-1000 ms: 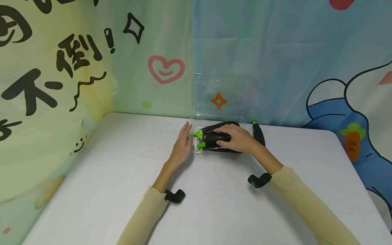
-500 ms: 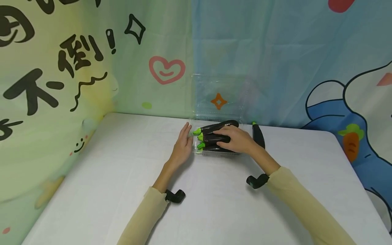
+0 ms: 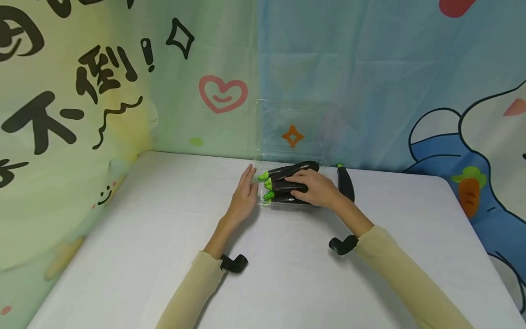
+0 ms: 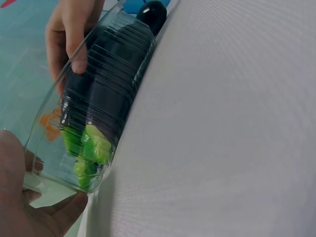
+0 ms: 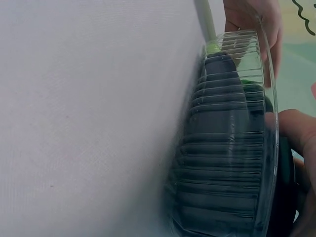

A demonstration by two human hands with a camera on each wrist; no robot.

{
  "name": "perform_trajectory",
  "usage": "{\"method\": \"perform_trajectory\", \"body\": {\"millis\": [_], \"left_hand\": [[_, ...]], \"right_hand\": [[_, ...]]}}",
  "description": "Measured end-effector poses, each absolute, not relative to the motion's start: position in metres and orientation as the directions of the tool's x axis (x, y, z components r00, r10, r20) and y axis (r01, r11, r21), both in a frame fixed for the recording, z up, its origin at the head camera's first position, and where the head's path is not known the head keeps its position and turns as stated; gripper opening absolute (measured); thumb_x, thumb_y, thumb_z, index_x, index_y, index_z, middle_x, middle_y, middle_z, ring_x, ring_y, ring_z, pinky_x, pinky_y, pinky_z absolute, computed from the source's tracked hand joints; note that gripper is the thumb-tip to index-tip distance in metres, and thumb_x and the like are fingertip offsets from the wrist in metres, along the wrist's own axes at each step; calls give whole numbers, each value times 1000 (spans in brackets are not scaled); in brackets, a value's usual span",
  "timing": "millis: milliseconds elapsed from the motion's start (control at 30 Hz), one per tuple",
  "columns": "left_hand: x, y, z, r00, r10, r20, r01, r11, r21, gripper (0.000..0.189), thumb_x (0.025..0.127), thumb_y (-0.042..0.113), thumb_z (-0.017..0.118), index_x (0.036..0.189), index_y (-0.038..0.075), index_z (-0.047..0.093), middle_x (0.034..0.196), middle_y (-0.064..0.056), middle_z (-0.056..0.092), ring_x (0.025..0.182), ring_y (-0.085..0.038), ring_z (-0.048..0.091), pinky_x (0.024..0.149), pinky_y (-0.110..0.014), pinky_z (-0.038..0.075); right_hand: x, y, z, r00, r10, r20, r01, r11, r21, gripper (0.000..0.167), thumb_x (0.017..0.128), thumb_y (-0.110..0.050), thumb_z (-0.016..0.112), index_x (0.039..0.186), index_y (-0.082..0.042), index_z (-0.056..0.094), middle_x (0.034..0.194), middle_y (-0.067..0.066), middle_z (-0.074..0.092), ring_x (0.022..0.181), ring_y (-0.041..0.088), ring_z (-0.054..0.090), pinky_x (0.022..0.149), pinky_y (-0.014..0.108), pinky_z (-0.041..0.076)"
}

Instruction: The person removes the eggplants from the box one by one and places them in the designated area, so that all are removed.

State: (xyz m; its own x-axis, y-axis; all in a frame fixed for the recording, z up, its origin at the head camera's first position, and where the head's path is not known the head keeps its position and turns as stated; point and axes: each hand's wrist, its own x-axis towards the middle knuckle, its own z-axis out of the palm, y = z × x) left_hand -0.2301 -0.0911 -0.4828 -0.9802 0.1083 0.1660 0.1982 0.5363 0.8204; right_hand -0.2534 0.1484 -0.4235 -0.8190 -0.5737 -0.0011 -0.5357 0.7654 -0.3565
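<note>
A clear plastic box (image 3: pixel 289 207) stands at the back of the table, holding several dark purple eggplants with green stems that point left. My right hand (image 3: pixel 317 187) reaches in from the right and grips the middle eggplant (image 3: pixel 281 185), thumb on the near side. Behind it lies another eggplant (image 3: pixel 287 172); a third eggplant (image 3: pixel 279 198) runs along the front wall. My left hand (image 3: pixel 243 198) rests against the box's left end with its fingers extended. From the left wrist, its fingertips (image 4: pixel 74 205) show at the box's end below the green stems (image 4: pixel 96 145).
The box's transparent lid (image 3: pixel 293 114) stands raised against the printed backdrop (image 3: pixel 382 91). One loose eggplant (image 3: pixel 346 185) lies right of the box, beyond my right wrist. White cloth covers the table (image 3: pixel 279 274), whose back edge meets the backdrop.
The right hand has shifted very slightly left, still gripping the middle eggplant. The stems in the box have spread a little apart. My left hand stays against the box's end.
</note>
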Motion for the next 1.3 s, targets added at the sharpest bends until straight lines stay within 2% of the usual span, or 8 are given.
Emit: {"method": "perform_trajectory", "body": {"millis": [233,500,867,1067,1300], "left_hand": [[-230,-92,-483,-982,106,159,191,546,816,51,102,19,33,152,7,29,163,-5,19,150,-23,22,118,-48,28],[-231,-92,-483,-980,106,170,200,540,817,51,102,17,34,152,6,30,163,-6,19,150,-23,22,118,-48,28],[-233,-93,-482,-979,101,179,205,545,813,51,102,17,35,152,5,30,163,-5,19,149,-23,23,118,-48,28],[-233,-93,-482,-980,98,176,201,544,815,51,102,15,35,152,7,30,163,-5,19,149,-23,22,119,-47,28],[-230,-91,-483,-979,108,172,203,538,818,51,102,17,34,152,6,30,163,-7,19,150,-23,22,119,-47,27]], "right_hand": [[-252,146,-425,-812,-583,25,-559,765,-319,48,91,-32,66,137,-20,57,131,10,61,115,31,58,89,51,51],[-251,144,-433,-775,-620,123,-631,754,-181,52,88,-32,69,137,-20,57,122,7,64,102,26,59,78,43,52],[-250,144,-432,-792,-601,108,-610,773,-177,51,91,-36,66,139,-23,55,131,7,63,113,29,60,90,48,51],[-249,144,-430,-793,-597,120,-609,774,-173,51,90,-37,67,138,-24,56,131,6,64,111,29,62,85,46,53],[-249,146,-429,-812,-577,87,-580,780,-235,52,87,-38,69,136,-25,58,133,3,64,109,27,62,78,43,54]]}}
